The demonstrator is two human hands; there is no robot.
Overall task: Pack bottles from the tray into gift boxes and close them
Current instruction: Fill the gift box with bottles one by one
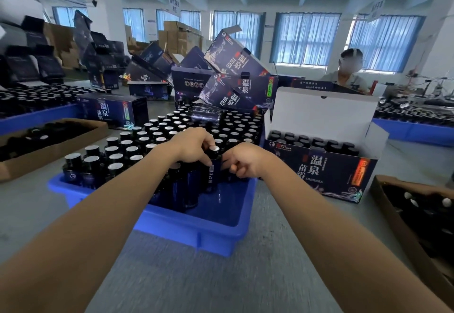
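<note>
A blue plastic tray [216, 224] in front of me holds several dark blue bottles with black caps [137, 140]; its near right corner is bare. My left hand [196, 148] grips the upper part of one raised bottle [213, 170] near the tray's middle. My right hand [242, 162] sits just right of it, fingers curled round another bottle that is mostly hidden. To the right stands an open dark gift box [319, 172] with its white lid flap up and two rows of bottles inside.
Closed and tumbled gift boxes [228, 76] pile up behind the tray. Cardboard trays of bottles lie at the left [56, 145] and near right [417, 214]. More blue trays sit at far left and right. A person [348, 71] is seated across the table.
</note>
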